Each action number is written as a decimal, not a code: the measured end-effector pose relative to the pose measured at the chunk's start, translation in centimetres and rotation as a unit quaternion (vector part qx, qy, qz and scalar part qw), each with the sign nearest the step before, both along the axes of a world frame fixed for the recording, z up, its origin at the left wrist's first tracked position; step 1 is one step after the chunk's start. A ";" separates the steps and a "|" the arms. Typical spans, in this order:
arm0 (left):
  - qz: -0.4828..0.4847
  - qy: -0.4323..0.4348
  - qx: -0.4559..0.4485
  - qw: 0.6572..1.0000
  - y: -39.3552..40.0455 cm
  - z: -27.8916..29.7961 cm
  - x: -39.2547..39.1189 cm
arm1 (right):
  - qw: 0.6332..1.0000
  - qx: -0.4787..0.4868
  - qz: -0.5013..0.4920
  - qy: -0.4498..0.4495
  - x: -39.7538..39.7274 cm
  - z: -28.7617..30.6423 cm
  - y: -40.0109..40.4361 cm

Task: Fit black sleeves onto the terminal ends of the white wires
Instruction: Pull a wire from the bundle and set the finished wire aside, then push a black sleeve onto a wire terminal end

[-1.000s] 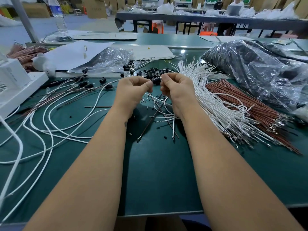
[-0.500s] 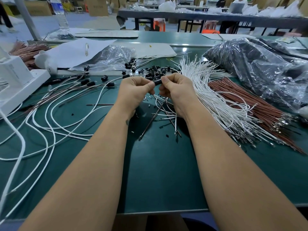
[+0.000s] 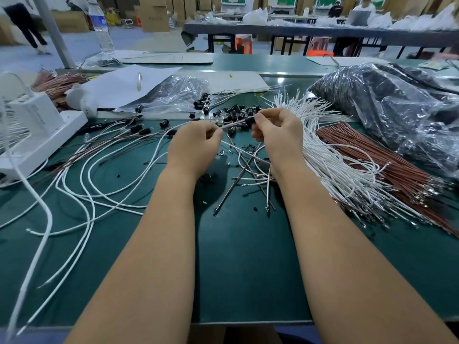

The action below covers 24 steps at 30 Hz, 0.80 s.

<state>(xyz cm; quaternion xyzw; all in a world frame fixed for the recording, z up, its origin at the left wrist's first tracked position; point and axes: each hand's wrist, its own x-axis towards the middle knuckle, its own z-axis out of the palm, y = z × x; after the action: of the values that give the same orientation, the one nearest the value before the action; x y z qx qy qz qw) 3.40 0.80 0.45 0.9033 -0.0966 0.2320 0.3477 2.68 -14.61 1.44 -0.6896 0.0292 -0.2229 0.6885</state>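
Hands drawn apart at frame centre: left hand (image 3: pixel 196 142) pinching thin white wire (image 3: pixel 231 124), right hand (image 3: pixel 275 130) pinching small black tubular sleeve (image 3: pixel 249 120); sleeve seemingly threaded on.

My left hand (image 3: pixel 193 142) pinches a wire (image 3: pixel 229 124) at the fingertips; my right hand (image 3: pixel 275 130) pinches a black sleeve (image 3: pixel 249 119) on that wire's far end. Both hands are raised over the green worktop (image 3: pixel 243 269). Loose sleeves (image 3: pixel 233 112) lie scattered just beyond my hands. A white wire bundle (image 3: pixel 330 155) fans out to the right, brown wires (image 3: pixel 387 162) beside it, and a plastic bag (image 3: pixel 387 105) farther right. Long white wires (image 3: pixel 82 184) loop across the left side.
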 end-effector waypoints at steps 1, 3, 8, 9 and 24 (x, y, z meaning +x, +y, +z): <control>0.040 -0.041 0.005 0.998 0.2 0.2 0.0 | 1.000 -0.018 -0.008 -0.005 0.0 0.0 0.0; 0.173 -0.125 0.009 0.977 1.2 0.5 0.2 | 0.998 -0.049 -0.028 -0.008 0.1 0.1 0.1; 0.330 -0.004 -0.004 0.944 2.7 0.4 0.4 | 0.994 -0.085 -0.072 0.008 0.2 0.1 -0.3; 0.329 -0.015 0.002 0.944 2.5 0.3 0.4 | 0.992 -0.096 -0.079 0.011 0.2 0.0 -0.4; 0.200 0.148 0.074 0.966 1.8 -0.5 1.9 | 0.856 -0.510 0.019 0.083 0.4 -1.0 0.5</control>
<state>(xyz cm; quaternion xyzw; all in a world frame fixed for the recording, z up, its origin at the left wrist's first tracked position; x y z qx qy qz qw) 5.30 2.60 -0.01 0.9518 0.1211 0.1530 0.2367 3.07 -14.14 0.40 -0.9604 -0.0447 -0.1356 0.2392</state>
